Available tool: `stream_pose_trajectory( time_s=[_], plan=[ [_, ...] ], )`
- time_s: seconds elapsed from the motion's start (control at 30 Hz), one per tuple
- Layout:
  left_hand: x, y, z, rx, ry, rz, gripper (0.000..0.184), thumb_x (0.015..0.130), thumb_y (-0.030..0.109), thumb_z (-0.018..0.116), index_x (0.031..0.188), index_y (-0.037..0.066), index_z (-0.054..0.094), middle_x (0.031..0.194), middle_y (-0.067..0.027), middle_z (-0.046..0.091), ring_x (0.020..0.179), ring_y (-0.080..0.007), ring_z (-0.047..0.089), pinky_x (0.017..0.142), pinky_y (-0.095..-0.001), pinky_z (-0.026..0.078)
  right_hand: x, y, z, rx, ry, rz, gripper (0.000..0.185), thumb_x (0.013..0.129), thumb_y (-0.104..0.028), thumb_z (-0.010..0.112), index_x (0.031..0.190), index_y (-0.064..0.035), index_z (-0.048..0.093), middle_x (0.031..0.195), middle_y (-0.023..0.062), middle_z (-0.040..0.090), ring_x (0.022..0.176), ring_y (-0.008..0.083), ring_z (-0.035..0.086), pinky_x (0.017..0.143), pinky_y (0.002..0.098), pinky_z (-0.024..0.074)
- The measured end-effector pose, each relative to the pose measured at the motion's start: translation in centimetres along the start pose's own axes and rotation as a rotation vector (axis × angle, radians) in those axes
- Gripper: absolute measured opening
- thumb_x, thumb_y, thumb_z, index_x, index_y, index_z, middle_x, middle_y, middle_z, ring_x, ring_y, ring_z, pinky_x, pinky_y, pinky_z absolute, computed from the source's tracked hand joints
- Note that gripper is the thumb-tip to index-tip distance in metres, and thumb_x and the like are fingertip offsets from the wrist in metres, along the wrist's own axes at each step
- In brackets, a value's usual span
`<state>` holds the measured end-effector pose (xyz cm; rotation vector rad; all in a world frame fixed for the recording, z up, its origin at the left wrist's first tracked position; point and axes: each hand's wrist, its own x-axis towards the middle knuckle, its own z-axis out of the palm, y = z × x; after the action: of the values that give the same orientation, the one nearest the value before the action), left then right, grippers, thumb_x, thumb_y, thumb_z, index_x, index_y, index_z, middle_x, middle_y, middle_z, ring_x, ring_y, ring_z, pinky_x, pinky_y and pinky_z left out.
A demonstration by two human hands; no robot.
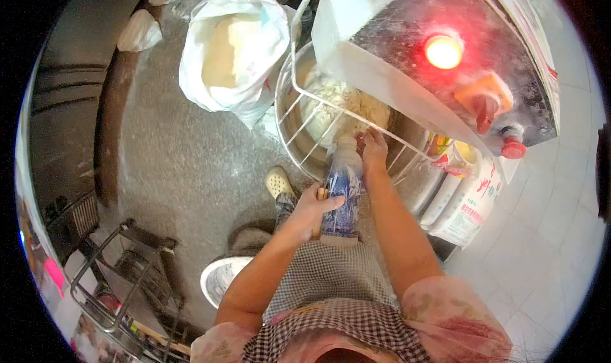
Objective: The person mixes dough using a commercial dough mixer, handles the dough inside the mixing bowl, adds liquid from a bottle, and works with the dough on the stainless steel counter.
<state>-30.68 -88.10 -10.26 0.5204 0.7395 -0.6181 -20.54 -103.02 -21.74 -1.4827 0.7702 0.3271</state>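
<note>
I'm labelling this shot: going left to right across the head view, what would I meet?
Small white bag, open white bag, left hand, right hand, glowing red light, round red button.

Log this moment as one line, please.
left hand: grips blue bottle | right hand: at bottle's upper end | mixing bowl: pale dough inside | wire guard: across bowl | red light: on

The person wears a loose, sheer pale-pink top with blurred rose and green floral print (455, 309) and short sleeves. Over it lies a black-and-white checked cloth apron (340, 321), its finer-checked lower part looking grey. Dark patterned cloth trousers (286, 205) and a cream clog dotted with holes (278, 181) show below.
</note>
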Motion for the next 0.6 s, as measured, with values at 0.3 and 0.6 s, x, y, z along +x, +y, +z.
stream_pose_trajectory(
  time_s=[0.3,0.6],
  plan=[
    [0.5,0.1,0.8,-0.035,0.059,0.05,0.026,0.076,0.006,0.062,0.098,-0.002,0.051,0.084,-0.0097,0.06,0.071,-0.0186,0.06,0.063,-0.0324,0.051,0.0,0.2,0.6,-0.002,0.087,-0.017,0.015,0.085,-0.011,0.046,0.096,-0.0014,0.05,0.078,0.0094,0.058,0.064,0.0197,0.059,0.055,0.0301,0.0485],
    [1.5,0.1,0.2,-0.048,0.122,0.006,0.042,0.074,0.009,0.066,0.106,-0.003,0.043,0.089,-0.0123,0.058,0.075,-0.0208,0.061,0.065,-0.0347,0.052,0.7,1.7,-0.1,0.005,0.127,-0.144,0.013,0.083,-0.01,0.048,0.087,0.0008,0.052,0.071,0.0088,0.058,0.058,0.0188,0.058,0.048,0.0285,0.047]
  ],
)
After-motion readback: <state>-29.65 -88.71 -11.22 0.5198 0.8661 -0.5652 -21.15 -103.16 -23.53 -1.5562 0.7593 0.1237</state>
